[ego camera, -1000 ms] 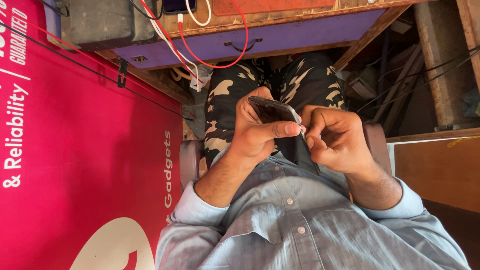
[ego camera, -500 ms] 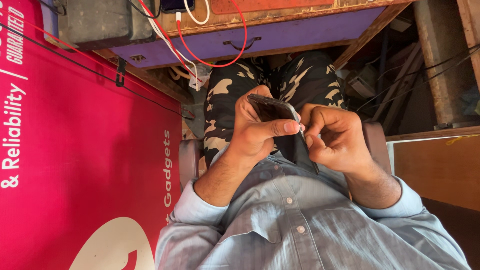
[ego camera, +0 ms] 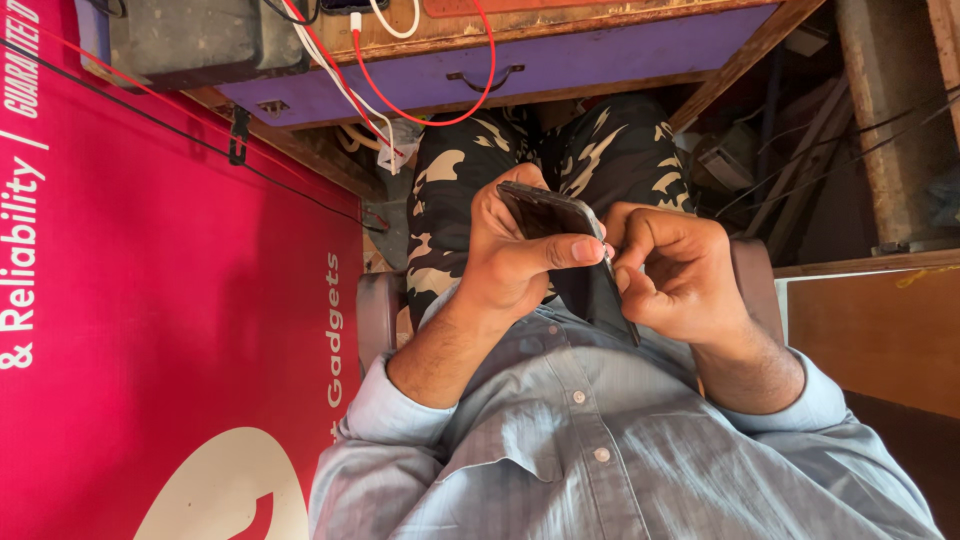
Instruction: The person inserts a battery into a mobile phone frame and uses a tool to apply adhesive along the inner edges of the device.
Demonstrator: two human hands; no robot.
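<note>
Seated workplace, viewed downward: wooden workbench (ego camera: 560,30) with purple drawer front (ego camera: 600,70) across top of frame, camouflage trousers (ego camera: 450,190) below. Dark phone (ego camera: 560,235) at frame centre, above lap, clamped in left hand (ego camera: 510,255), thumb laid across its upper edge. Right hand (ego camera: 680,275) curled shut, fingertips pinching phone's right edge. Phone slim, black, glossy, tilted. Red banner (ego camera: 150,300) with white lettering filling left side. Red cable (ego camera: 470,90) looping down over drawer front.
</note>
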